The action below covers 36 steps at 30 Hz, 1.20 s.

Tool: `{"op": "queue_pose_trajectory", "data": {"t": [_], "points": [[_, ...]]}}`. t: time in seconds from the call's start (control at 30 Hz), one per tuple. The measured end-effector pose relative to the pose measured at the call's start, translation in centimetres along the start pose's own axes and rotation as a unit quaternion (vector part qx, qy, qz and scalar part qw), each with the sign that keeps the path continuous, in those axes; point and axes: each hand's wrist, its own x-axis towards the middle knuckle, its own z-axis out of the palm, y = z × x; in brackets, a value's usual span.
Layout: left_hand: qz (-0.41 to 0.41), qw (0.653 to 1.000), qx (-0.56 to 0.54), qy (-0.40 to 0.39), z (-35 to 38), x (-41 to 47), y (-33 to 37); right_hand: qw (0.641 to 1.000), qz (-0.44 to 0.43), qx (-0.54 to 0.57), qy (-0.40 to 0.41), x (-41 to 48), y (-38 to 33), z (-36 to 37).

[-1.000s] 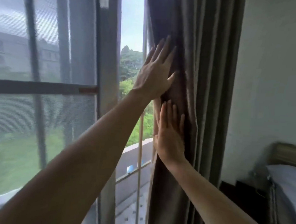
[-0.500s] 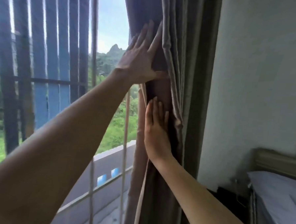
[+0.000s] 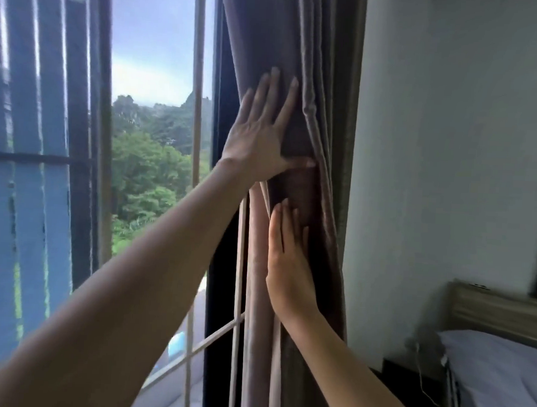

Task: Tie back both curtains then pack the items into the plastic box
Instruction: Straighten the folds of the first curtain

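A grey-brown curtain (image 3: pixel 326 91) hangs bunched in folds against the right side of the window, beside the white wall. My left hand (image 3: pixel 261 131) lies flat on the curtain, fingers straight and spread, thumb pointing right across a fold. Below it my right hand (image 3: pixel 289 260) also presses flat against the folds, fingers straight and pointing up. Neither hand holds anything. No tie-back, plastic box or other curtain is in view.
The window (image 3: pixel 158 135) with thin bars (image 3: pixel 199 84) fills the left, with trees and a blue railing outside. A white wall (image 3: pixel 450 150) stands right of the curtain. A bed with a wooden headboard (image 3: pixel 498 312) and a dark nightstand (image 3: pixel 407 385) sit at the lower right.
Both hands have pushed the curtain further right toward the wall, bunching its folds tighter. The view has swung right, so more open window shows at left.
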Motion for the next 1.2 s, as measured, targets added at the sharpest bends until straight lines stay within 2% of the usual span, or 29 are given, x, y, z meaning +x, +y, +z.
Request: {"op": "queue_pose_trajectory", "data": {"t": [0.63, 0.8, 0.93, 1.2], "points": [[0.018, 0.999, -0.042, 0.015, 18.9, 10.9, 6.1, 0.997, 0.058, 0.021, -0.046, 5.1, 16.2, 11.9], [0.039, 0.996, -0.074, -0.036, 21.6, 12.7, 6.8, 0.996, 0.071, 0.015, -0.048, 5.5, 17.4, 14.0], [0.037, 0.997, -0.055, -0.041, 22.9, 12.5, 6.7, 0.995, 0.074, 0.029, -0.053, 5.2, 16.8, 14.9], [0.044, 0.997, -0.039, -0.043, 19.8, 9.8, 6.3, 0.993, 0.068, 0.049, -0.085, 3.2, 14.3, 12.4]]}}
